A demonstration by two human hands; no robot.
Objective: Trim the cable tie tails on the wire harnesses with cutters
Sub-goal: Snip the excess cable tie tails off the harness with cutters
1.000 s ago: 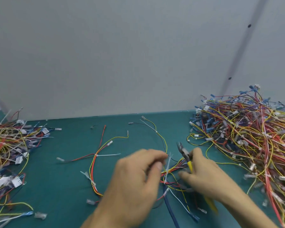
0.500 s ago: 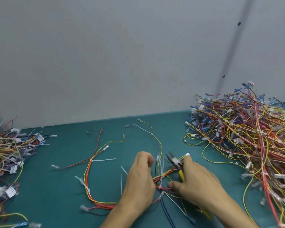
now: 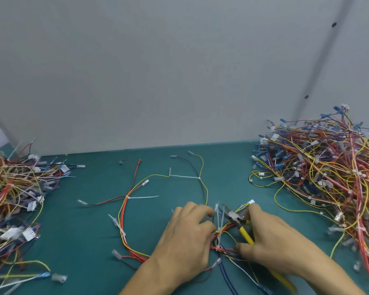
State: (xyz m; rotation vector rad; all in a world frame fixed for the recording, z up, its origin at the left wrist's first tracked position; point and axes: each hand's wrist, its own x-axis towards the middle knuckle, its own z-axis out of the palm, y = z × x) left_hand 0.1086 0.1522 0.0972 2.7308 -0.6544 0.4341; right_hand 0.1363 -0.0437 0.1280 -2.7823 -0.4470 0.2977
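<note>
Both hands have settled lower on the harness by the bench's front edge. The left hand pinches the bundle, and the right hand grips the yellow-handled cutters — nose now just beside the upright tie tails. A cut looks imminent.

There is one pair of yellow-handled steel cutters. Two tangled heaps of multicoloured wire harnesses sit on the teal worktop: one left heap and one right heap, either side of the cutters. Left of the cutters spreads one loose red-and-yellow harness, with at least four white plastic cable tie tails. Two bare hands show: left hand, right hand.
</note>
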